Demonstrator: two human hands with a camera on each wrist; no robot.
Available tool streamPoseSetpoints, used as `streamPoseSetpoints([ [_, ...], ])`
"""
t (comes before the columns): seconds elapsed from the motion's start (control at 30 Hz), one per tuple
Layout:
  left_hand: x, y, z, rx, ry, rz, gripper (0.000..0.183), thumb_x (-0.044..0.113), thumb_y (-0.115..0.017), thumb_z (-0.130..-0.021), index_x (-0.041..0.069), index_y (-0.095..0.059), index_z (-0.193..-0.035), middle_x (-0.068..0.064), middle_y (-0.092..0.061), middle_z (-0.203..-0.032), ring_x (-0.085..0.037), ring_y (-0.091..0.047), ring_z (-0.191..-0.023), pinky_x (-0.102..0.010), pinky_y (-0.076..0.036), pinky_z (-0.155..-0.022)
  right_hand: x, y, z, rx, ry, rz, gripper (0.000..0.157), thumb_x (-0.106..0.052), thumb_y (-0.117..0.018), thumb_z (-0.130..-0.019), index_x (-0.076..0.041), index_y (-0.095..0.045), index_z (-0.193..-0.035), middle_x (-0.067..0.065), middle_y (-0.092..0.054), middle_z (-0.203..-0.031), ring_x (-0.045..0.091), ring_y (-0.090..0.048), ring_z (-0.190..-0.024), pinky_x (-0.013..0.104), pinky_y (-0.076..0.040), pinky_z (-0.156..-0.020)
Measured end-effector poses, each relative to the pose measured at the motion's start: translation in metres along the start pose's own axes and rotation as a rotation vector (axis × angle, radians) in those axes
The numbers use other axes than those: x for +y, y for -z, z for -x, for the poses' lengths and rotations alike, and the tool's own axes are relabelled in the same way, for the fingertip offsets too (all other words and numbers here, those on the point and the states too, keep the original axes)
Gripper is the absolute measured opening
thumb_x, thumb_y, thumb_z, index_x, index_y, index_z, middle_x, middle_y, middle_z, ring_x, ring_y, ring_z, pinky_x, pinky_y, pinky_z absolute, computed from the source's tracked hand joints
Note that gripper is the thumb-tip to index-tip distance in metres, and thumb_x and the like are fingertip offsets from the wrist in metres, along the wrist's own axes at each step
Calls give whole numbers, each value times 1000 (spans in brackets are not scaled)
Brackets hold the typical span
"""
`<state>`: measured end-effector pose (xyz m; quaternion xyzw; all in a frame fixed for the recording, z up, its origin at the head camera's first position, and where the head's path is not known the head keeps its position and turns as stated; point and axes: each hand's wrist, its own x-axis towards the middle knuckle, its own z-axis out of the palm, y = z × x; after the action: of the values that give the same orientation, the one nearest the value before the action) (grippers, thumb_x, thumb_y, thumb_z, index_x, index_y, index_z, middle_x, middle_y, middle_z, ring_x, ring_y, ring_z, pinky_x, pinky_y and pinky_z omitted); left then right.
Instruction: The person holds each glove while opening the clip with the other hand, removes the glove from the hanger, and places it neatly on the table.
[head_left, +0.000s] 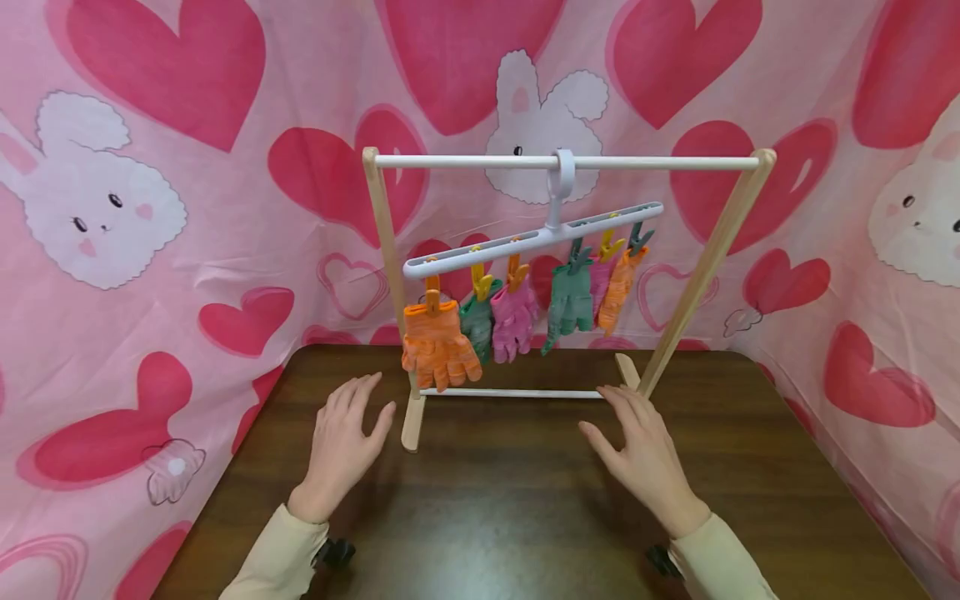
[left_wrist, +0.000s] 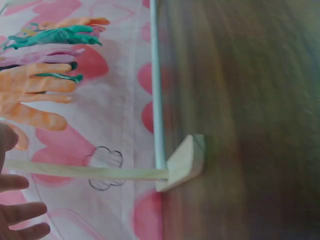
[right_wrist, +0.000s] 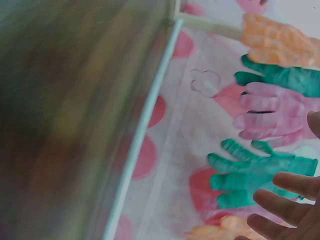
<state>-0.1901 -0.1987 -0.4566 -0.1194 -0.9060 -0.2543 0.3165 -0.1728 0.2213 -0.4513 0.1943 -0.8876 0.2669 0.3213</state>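
Both hands hover in front of a small drying rack, palms facing inward and holding nothing. My left hand [head_left: 341,442] is nearest the rack's left foot [head_left: 412,422], fingers relaxed and spread. The right hand [head_left: 643,450] is by the right post [head_left: 705,275], its fingertips overlapping the lower white bar [head_left: 517,392] in the head view. From the top bar [head_left: 465,162] hangs a white clip hanger [head_left: 536,239], tilted with its left end lower. Orange [head_left: 441,346], pink [head_left: 513,321] and green gloves [head_left: 572,300] dangle from it by coloured clothespins [head_left: 482,282].
The rack stands on a dark brown wooden table [head_left: 480,508]. Behind and at both sides hangs a pink cloth [head_left: 315,50] printed with hearts and rabbits. A dark strap piece [head_left: 333,552] shows at the left sleeve.
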Motion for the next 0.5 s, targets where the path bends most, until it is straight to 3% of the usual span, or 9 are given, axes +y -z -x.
streamPoseSetpoints([
  [0.17,9,3,-13,49,31,152,39,22,-73,-97,5,-67,-131,-17,-68,-126,-39,-62,-117,-59,-48,-95,-12,0,-14,7,14,-56,50,-20,-85,-85,-2,-67,-128,15,-69,-126,38,-61,-121,56,-44,-101],
  [0.4,25,7,-39,77,95,474,32,14,-73,-98,2,-68,-127,-11,-72,-122,-25,-67,-113,-26,-52,-93,-29,0,-32,-33,4,-96,37,-17,-80,-91,-5,-70,-125,8,-72,-120,29,-64,-116,50,-52,-94],
  [0.5,31,8,-51,75,92,574,34,12,-73,-99,3,-66,-130,-13,-71,-125,-28,-68,-114,-21,-53,-92,-40,1,-42,-59,-5,-111,34,-19,-78,-93,-7,-71,-125,6,-72,-118,26,-65,-111,47,-56,-84],
])
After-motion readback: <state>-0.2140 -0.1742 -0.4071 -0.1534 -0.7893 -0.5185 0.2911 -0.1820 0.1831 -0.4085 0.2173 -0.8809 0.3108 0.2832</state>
